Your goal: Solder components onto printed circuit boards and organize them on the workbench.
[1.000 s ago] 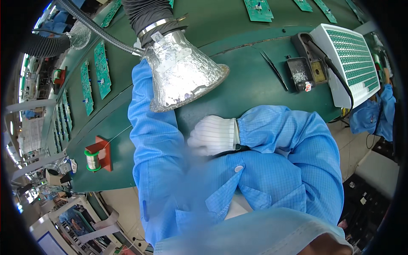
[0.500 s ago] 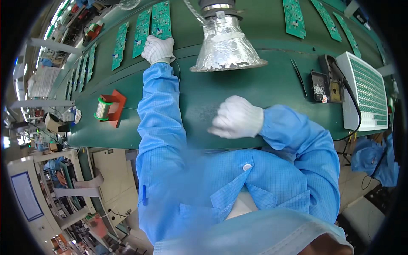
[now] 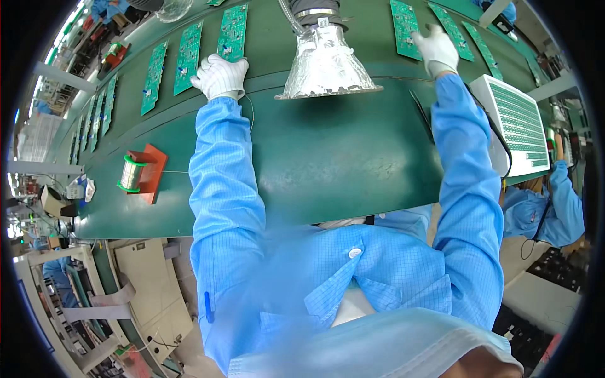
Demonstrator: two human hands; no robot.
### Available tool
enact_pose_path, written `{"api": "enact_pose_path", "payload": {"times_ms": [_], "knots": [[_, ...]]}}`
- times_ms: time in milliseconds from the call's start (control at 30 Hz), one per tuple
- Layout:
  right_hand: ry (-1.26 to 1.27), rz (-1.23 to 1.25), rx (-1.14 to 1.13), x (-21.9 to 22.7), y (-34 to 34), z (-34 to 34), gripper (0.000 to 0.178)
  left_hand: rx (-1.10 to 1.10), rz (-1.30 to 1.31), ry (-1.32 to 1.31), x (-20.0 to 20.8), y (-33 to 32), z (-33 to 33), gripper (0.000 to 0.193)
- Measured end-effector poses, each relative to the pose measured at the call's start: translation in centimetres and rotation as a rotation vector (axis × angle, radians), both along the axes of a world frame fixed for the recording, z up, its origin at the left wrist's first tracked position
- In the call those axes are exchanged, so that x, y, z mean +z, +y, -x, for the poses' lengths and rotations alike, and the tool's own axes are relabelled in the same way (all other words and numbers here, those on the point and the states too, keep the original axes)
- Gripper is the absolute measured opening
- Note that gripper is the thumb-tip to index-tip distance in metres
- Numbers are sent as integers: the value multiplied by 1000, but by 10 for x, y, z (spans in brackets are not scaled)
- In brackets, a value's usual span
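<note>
Hands [image 3: 222,77] gloved white (faintly striped, perhaps); circuit boards [image 3: 232,31] green; sleeves [image 3: 224,170] blue, grid-checked.

A green desk [image 3: 340,151] runs across the view, its surface smooth with a faint pale patch near the middle. Toward its left end sits a red stand [image 3: 151,179] with a green-rimmed spool [image 3: 131,174] of bright wire, one thin strand leading off rightward. Tweezers [image 3: 420,114] lie slanted on the right half. At the right end rests a white tray [image 3: 539,165] set with rows of green pieces — a black cable [image 3: 505,150] curves along its left side. Beyond a long seam, a green strip [image 3: 271,53] carries green boards [image 3: 188,58] in two groups, left and right.
</note>
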State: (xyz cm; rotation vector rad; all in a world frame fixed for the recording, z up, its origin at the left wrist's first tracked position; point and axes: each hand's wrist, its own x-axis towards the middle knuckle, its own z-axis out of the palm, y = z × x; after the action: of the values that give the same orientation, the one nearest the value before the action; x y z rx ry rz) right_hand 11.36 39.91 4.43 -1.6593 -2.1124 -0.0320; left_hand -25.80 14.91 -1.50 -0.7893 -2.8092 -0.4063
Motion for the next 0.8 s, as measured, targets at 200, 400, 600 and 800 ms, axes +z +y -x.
{"api": "enact_pose_path", "payload": {"times_ms": [200,400,600,800], "knots": [[-236,292,-98,-25,25,45,96,-576,-244,412,-33,16,-39,67],[-242,361,-165,-36,45,62,76,-691,-354,374,-39,34,-53,55],[-279,265,136,-41,-2,140,60,-642,-371,338,-40,24,-45,50],[-166,-70,539,-81,-4,162,46,-666,-404,332,-36,38,-53,52]]}}
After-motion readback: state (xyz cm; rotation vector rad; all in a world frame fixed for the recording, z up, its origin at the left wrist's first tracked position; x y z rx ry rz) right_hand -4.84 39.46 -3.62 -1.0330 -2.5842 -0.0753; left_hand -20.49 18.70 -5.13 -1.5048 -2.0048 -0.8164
